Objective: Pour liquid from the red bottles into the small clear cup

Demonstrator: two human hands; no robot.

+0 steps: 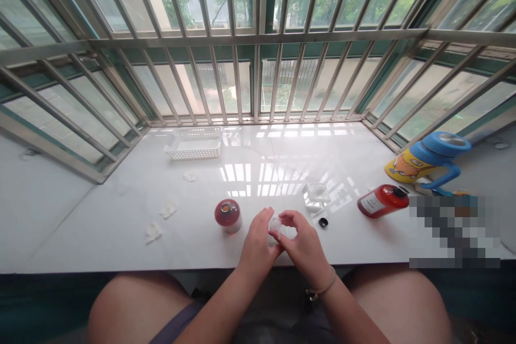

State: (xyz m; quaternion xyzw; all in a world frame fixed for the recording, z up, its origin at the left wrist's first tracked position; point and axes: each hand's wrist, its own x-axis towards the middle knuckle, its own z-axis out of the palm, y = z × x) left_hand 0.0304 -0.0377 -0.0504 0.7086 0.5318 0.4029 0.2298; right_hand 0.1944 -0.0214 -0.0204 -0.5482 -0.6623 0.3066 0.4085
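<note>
My left hand (256,244) and my right hand (303,244) meet over the near edge of the white sill (121,226). Together they pinch a small clear plastic cup (276,224) between their fingertips. An open red bottle (228,215) stands upright just left of my left hand. A small black cap (323,221) lies right of my right hand. Behind it rests a clear square container (316,195). A second red bottle (382,200) with a white label lies on its side farther right.
A white slotted tray (193,146) sits at the back left near the window bars. Crumpled white bits (160,220) lie on the sill's left part. A blue and yellow jug (428,159) lies tipped at the right. My knees are under the sill's front edge.
</note>
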